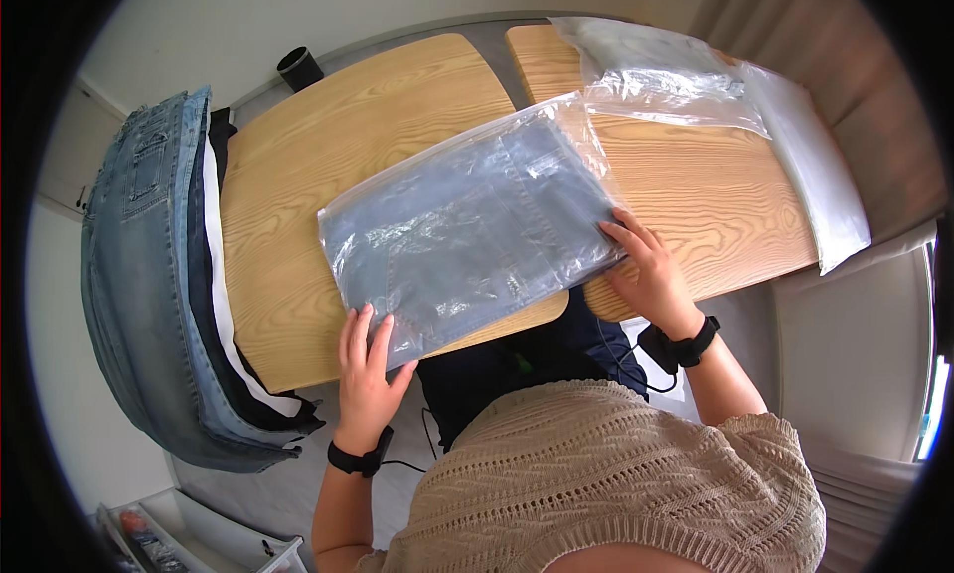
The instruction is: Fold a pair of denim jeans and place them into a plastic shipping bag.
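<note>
A clear plastic bag (447, 235) with folded light-blue jeans (477, 210) inside lies slanted across the wooden table, its near edge reaching past the table's front. My left hand (370, 382) is open, with spread fingers resting on the bag's near left corner and the thumb apart at the near edge. At the right edge of the bag, my right hand (651, 275) is also open. Its fingers stretch over the plastic, and the thumb is apart beside the near right corner. A black band circles each wrist.
Several pairs of jeans (139, 265) hang over the table's left end. Clear plastic bags (676, 76) lie at the far right, beside a stack of whitish plastic sheets (810, 165). A gap splits the two tabletops (378, 91). Beyond stands a black cup-shaped container (299, 68); a white bin (214, 538) stands lower left.
</note>
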### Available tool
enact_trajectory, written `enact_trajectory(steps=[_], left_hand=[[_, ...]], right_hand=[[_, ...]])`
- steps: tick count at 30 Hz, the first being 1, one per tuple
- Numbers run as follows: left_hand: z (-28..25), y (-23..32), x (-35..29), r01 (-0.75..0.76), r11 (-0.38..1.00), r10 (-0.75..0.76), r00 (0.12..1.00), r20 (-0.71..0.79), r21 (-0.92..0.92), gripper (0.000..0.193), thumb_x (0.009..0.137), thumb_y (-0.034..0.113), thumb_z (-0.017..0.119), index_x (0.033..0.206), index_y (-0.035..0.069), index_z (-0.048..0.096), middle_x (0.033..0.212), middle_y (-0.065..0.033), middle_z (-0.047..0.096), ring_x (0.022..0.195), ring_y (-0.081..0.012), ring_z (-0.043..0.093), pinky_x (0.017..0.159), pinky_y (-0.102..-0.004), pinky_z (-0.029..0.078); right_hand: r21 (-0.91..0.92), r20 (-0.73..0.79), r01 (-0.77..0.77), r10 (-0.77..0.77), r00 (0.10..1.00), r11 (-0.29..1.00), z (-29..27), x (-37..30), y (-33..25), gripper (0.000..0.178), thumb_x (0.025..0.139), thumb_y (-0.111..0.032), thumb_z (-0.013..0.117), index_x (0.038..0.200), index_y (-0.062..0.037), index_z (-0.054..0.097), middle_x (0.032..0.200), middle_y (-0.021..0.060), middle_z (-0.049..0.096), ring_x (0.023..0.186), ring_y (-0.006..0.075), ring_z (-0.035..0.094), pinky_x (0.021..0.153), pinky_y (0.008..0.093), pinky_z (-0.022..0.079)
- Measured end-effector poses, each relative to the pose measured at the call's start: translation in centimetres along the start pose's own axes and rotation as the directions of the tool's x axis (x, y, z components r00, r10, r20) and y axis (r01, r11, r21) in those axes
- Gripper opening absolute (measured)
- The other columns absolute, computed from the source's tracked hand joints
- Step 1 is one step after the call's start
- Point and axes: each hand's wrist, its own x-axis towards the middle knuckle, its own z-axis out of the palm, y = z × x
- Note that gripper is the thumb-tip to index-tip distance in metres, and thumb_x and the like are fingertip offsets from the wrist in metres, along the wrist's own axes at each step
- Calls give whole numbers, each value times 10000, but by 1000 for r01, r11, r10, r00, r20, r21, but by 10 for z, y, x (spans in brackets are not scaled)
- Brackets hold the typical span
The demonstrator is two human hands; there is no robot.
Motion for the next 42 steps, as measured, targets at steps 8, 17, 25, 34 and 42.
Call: enact_trajectory(steps=[8,17,25,34,42], left_hand=[[1,-9,5,-32,999,29,993,-116,-25,500,766,32,633,1231,20,451,1278,-152,489,1157,-334,479,949,-390,406],[-77,-35,85,212,879,-239,971,-11,-426,354,931,272,499,1088,-44,536,826,-117,604,642,-156,590,514,-269,505],[-110,-90,170,389,765,-360,919,161,-514,409,914,377,514,1037,-6,583,720,5,496,549,-62,458,419,-207,403],[-73,-136,150,175,440,-192,977,98,-881,654,781,364,708,1273,27,438,1166,-68,536,1130,-169,453,965,-321,347],[-62,-120,123,294,665,-297,947,118,-687,413,757,209,739,1088,24,574,986,-7,589,919,-134,533,846,-281,421]], right_hand=[[260,-109,-25,55,992,965,-1,2,8,507,642,4,704,1130,-47,575,1232,119,536,1114,298,523,927,365,440],[93,-154,236,-220,963,967,-53,53,0,660,635,-62,770,1221,-60,466,1141,85,578,1061,248,523,922,362,407],[486,27,117,-149,988,866,-41,145,26,628,681,-196,789,1216,-54,491,1165,115,569,1125,224,493,961,352,384],[416,206,-93,6,979,905,-9,170,32,395,780,-250,719,1077,-20,597,946,133,667,886,226,612,841,326,455],[429,127,-45,-11,992,902,0,166,32,275,775,-236,727,943,-27,665,885,96,685,812,174,624,780,314,481]])
